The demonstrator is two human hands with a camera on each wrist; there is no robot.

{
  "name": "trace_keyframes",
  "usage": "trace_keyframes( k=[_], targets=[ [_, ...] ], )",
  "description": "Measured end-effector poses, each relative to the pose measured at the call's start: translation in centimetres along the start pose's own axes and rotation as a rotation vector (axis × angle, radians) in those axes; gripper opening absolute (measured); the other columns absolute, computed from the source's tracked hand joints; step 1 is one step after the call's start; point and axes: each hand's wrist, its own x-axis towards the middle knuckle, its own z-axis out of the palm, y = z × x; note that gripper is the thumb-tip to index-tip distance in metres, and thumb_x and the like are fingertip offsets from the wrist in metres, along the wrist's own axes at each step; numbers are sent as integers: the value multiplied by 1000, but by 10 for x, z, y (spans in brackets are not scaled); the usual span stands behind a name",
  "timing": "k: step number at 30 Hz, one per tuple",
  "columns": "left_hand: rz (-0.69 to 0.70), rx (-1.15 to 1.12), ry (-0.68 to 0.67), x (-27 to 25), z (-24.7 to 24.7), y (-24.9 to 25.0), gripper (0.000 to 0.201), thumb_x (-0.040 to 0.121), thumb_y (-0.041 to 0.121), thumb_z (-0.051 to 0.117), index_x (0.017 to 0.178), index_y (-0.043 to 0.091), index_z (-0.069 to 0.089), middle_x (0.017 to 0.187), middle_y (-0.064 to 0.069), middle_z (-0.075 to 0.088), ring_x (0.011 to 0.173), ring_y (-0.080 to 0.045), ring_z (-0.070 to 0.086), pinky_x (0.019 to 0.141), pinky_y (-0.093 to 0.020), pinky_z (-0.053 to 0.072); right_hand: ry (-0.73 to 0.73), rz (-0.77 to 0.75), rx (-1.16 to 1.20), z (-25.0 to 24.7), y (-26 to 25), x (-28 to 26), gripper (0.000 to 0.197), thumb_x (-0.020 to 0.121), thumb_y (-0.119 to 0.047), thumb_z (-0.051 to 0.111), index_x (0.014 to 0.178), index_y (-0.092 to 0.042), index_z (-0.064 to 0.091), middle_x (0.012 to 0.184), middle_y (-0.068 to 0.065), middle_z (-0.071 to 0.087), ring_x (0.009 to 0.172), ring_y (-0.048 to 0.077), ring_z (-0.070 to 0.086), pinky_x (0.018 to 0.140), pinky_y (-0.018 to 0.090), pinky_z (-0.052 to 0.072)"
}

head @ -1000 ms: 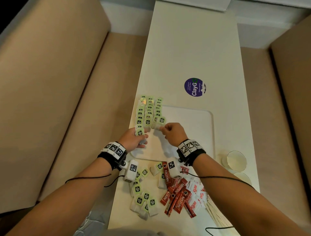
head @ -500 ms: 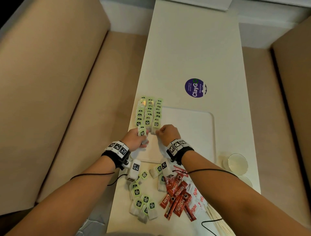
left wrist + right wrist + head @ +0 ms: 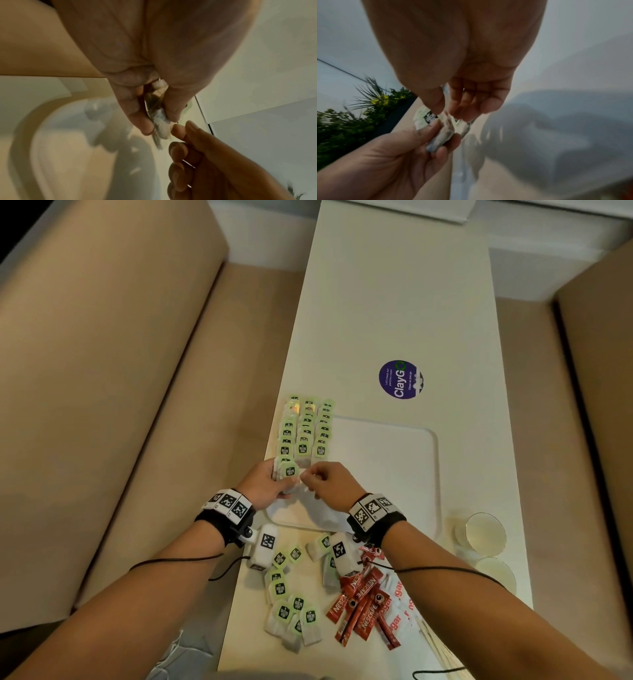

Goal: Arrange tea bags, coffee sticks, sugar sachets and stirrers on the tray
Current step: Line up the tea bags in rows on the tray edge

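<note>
My left hand (image 3: 286, 481) grips a small stack of green-tagged tea bags (image 3: 290, 471) over the near left corner of the white tray (image 3: 387, 474). My right hand (image 3: 306, 477) meets it and pinches the edge of one tea bag (image 3: 447, 119) between thumb and forefinger. Three rows of tea bags (image 3: 306, 433) lie along the tray's left side. In front of the tray lie loose tea bags (image 3: 287, 607), red coffee sticks (image 3: 363, 604), sugar sachets (image 3: 400, 607) and wooden stirrers (image 3: 435, 642), partly under my right forearm.
Two clear cups (image 3: 484, 530) stand at the table's right edge beside the tray. A purple round sticker (image 3: 400, 380) lies beyond the tray. Beige benches flank the narrow white table (image 3: 394, 302) on both sides. The tray's middle and right part are bare.
My right hand left a tea bag at the near end of the right-hand row and came back left to the stack in my left hand.
</note>
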Motion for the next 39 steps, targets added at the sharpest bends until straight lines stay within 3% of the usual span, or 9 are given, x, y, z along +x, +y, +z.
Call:
trace_keyframes(
  k=[4, 7, 12, 16, 19, 24, 27, 32, 39],
  targets=[
    [1, -58, 80, -1, -4, -5, 25, 94, 3, 65, 116, 13, 62, 95, -7, 76, 89, -21, 74, 75, -30, 60, -86, -51, -32, 9, -2, -9, 26, 94, -40, 68, 94, -14, 70, 78, 9, 73, 64, 11, 64, 74, 35, 57],
    [6, -82, 81, -2, -5, -6, 30, 93, 3, 66, 118, 18, 60, 105, -8, 75, 95, -23, 74, 79, -34, 61, -24, -26, -20, 15, 1, -6, 26, 93, -34, 70, 84, -10, 65, 66, 2, 63, 62, 14, 62, 71, 37, 55],
    [14, -58, 106, -3, -15, -8, 30, 95, -1, 61, 120, 16, 58, 104, -5, 75, 91, -18, 73, 74, -27, 60, 24, 15, 21, 15, 5, 3, 23, 94, -24, 70, 74, -16, 59, 65, 0, 53, 63, 17, 60, 63, 22, 48],
    [-34, -31, 218, -2, -31, -12, 19, 98, -4, 55, 113, 8, 58, 97, -10, 70, 85, -19, 71, 68, -24, 60, 53, 114, 2, 21, 8, 16, 22, 93, -21, 70, 81, -3, 67, 68, 6, 59, 66, 20, 58, 75, 41, 56],
    [-59, -19, 247, -3, -42, -16, 13, 98, -3, 55, 104, 8, 57, 98, -14, 67, 86, -22, 70, 68, -25, 60, 72, 132, -63, 29, 1, 22, 33, 93, -25, 69, 64, -14, 61, 64, 2, 57, 61, 16, 52, 68, 33, 50],
    [-76, -32, 265, -7, -50, -20, 19, 95, -2, 61, 113, 1, 58, 99, -17, 68, 86, -23, 69, 77, -32, 61, 91, 137, -96, 42, -13, 32, 52, 87, -42, 76, 50, -20, 47, 51, -6, 47, 52, 13, 45, 59, 26, 39],
    [-65, 79, 273, -9, -53, -23, 13, 93, 6, 67, 105, 8, 62, 91, -12, 69, 77, -21, 64, 76, -40, 57, 105, 158, -83, 45, -17, 36, 49, 86, -42, 77, 51, -22, 49, 52, -8, 49, 52, 12, 48, 63, 26, 43],
    [-61, 211, 292, -12, -52, -24, 6, 90, 16, 71, 90, 14, 65, 71, -1, 64, 61, -16, 55, 66, -33, 48, 158, 197, -128, 47, -19, 38, 41, 87, -41, 75, 57, -23, 53, 63, -5, 59, 67, 21, 60, 66, 29, 49],
    [-55, 157, 272, -14, -44, -14, 10, 89, 10, 72, 94, 17, 67, 86, -4, 73, 74, -19, 62, 76, -40, 55, 191, 149, -91, 47, -19, 27, 15, 87, -36, 68, 83, -24, 60, 90, 0, 70, 85, 21, 65, 82, 38, 56]
  ],
)
